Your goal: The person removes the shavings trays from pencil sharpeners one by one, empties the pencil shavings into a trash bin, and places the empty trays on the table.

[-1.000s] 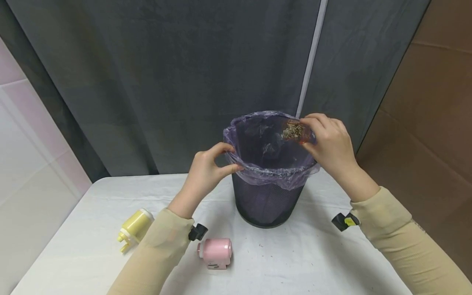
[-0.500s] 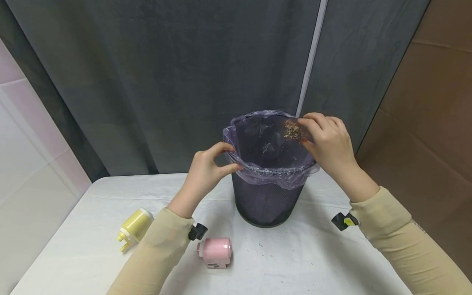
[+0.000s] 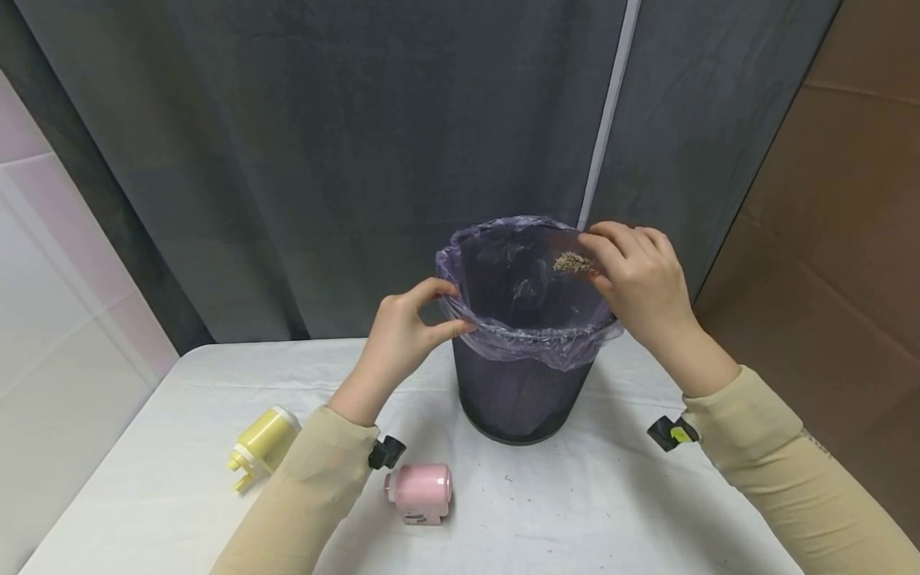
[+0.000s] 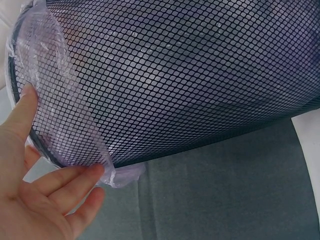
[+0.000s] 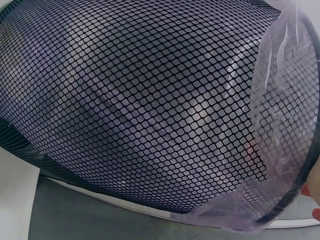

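A black mesh trash can [image 3: 521,399] stands on the table, lined with a purple plastic bag [image 3: 553,345] folded over its rim. My left hand [image 3: 404,327] grips the can's lined rim at the left, thumb and fingers spread along it; the left wrist view shows these fingertips on the bag and mesh. Over the can's opening, at the right rim, my right hand [image 3: 643,275] pinches a small reddish see-through piece [image 3: 568,242], mostly hidden by the fingers; what kind it is I cannot tell. A clump of dry brownish bits [image 3: 571,262] shows at it.
A pink bottle-like dispenser [image 3: 422,491] lies on its side in front of the can. Further left lies a yellow one [image 3: 266,439]. Tiny crumbs dot the white tablecloth [image 3: 546,511]. A dark grey curtain [image 3: 359,160] hangs behind; brown board [image 3: 826,224] stands at the right.
In my right hand the reddish piece has tilted, and the clump of dry bits has become flatter and smaller. My left hand stays on the rim.
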